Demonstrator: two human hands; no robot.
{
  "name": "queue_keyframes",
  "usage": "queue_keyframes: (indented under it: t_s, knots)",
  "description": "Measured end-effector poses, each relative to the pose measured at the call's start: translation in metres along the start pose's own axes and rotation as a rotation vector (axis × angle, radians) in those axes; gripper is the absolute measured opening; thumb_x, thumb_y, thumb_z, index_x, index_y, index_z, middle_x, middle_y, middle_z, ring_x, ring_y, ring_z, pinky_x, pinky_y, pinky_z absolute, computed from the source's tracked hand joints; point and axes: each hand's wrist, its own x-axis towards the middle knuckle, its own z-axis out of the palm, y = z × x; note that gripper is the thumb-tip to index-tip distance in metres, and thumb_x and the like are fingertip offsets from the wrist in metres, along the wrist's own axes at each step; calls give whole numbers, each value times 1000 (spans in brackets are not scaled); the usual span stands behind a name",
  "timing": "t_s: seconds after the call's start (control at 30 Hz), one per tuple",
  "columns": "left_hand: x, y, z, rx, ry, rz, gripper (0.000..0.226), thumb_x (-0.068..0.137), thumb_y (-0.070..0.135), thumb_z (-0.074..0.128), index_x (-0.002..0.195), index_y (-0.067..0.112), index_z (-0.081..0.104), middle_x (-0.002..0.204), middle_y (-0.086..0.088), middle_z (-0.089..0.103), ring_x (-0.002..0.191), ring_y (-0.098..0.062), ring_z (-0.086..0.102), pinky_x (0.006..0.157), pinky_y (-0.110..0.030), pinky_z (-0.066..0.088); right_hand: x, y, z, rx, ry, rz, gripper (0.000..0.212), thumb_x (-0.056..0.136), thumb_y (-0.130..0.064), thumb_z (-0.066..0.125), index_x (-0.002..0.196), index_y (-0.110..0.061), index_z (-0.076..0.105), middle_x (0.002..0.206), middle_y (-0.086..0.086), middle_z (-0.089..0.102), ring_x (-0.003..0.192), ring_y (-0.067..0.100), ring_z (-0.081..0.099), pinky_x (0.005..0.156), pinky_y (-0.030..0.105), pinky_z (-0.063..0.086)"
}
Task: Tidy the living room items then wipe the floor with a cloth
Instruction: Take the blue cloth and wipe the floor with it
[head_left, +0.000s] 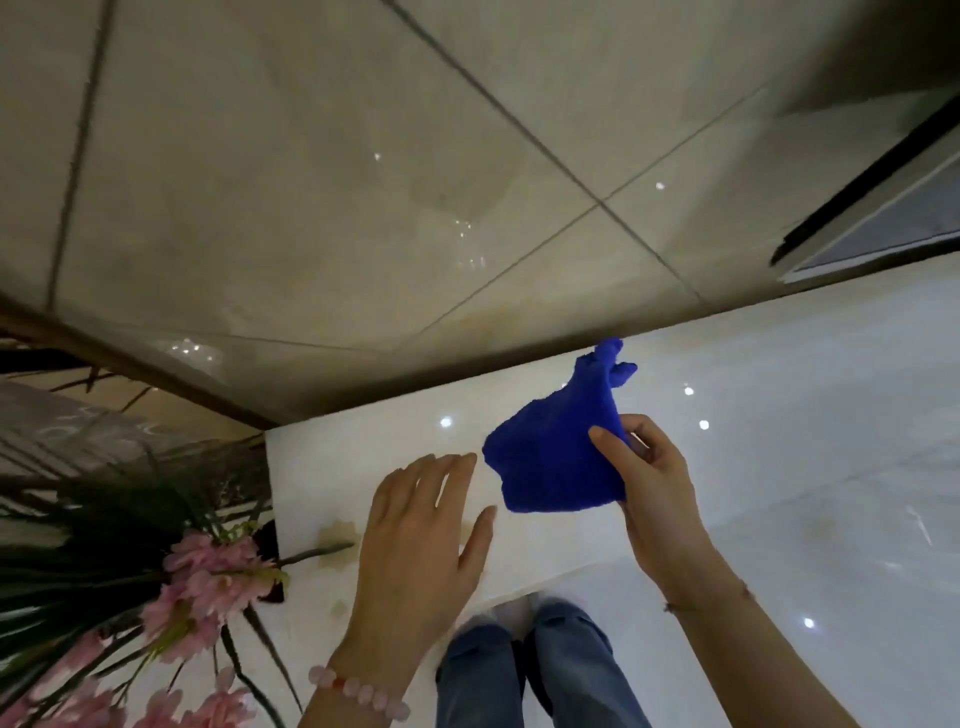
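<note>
The right hand (649, 493) has the blue cloth (556, 457), thumb and fingers pinching one edge so the rest bunches and droops just over the glossy white slab (332, 457). It looks light and floppy, a fluffy weave with nothing stiff in it, so it should fold wherever it is pressed and drag on shiny tile rather than skate. The left hand (426, 530) hovers beside it, fingers straight and spread, holding nothing. The best hold, by the look of it, is the middle gathered under a flat palm, not a dangling edge. Pink flowers (208, 571) crowd the left, near a brownish stain (337, 535) on the slab
</note>
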Motion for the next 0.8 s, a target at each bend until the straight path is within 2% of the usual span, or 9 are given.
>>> queue_keyframes:
  t_s: [0.1, 0.17, 0.33, 0.4, 0.47, 0.6, 0.67, 0.8]
  knots:
    - [-3, 35, -44, 29, 46, 111, 53, 89, 52, 36, 114, 16, 65, 109, -4, 69, 98, -25, 67, 86, -45, 47, -40, -42, -27, 43, 34, -42, 14, 89, -13, 56, 102, -9, 59, 95, 10, 70, 88, 28, 67, 73, 37, 57]
    - [-9, 63, -70, 34, 84, 201, 52, 87, 49, 37, 114, 15, 66, 109, -3, 69, 99, -24, 66, 90, -43, 42, -69, -68, -45, 73, 47, -70, 13, 89, -13, 56, 102, -10, 59, 94, 10, 71, 86, 28, 68, 70, 34, 58]
    - [-28, 141, -121, 2, 156, 424, 44, 85, 41, 47, 114, 14, 63, 107, 0, 68, 98, -20, 65, 82, -39, 51, -140, -110, -96, 151, 148, -141, 14, 88, -17, 59, 101, -11, 60, 91, 10, 72, 86, 29, 68, 77, 41, 56]
    - [-40, 172, -132, -18, 181, 510, 43, 86, 40, 44, 115, 13, 62, 107, 0, 67, 97, -20, 64, 81, -38, 52, -169, -119, -120, 195, 203, -174, 14, 88, -17, 60, 101, -11, 60, 91, 11, 72, 86, 29, 68, 76, 39, 56]
    - [-54, 202, -137, -18, 196, 600, 46, 86, 39, 39, 115, 12, 63, 107, 0, 67, 97, -20, 64, 81, -38, 52, -199, -122, -146, 233, 259, -213, 15, 88, -16, 60, 101, -10, 60, 90, 11, 72, 86, 30, 68, 73, 37, 56]
    - [-89, 257, -131, -13, 182, 749, 48, 88, 40, 36, 117, 12, 61, 110, -2, 67, 101, -22, 64, 83, -41, 52, -260, -114, -200, 273, 377, -272, 12, 88, -14, 60, 99, -11, 61, 92, 13, 71, 87, 33, 67, 78, 44, 54]
    - [-110, 282, -125, -3, 163, 807, 50, 88, 42, 36, 119, 12, 60, 112, -3, 66, 103, -23, 63, 85, -41, 51, -292, -105, -227, 289, 432, -296, 11, 88, -12, 60, 99, -10, 61, 94, 14, 71, 88, 33, 66, 77, 43, 54]
    - [-158, 325, -108, 33, 146, 893, 48, 87, 42, 46, 121, 11, 60, 115, -6, 66, 106, -26, 62, 90, -44, 47, -353, -80, -273, 325, 541, -313, 11, 88, -10, 59, 99, -9, 60, 95, 16, 70, 86, 32, 66, 74, 41, 53]
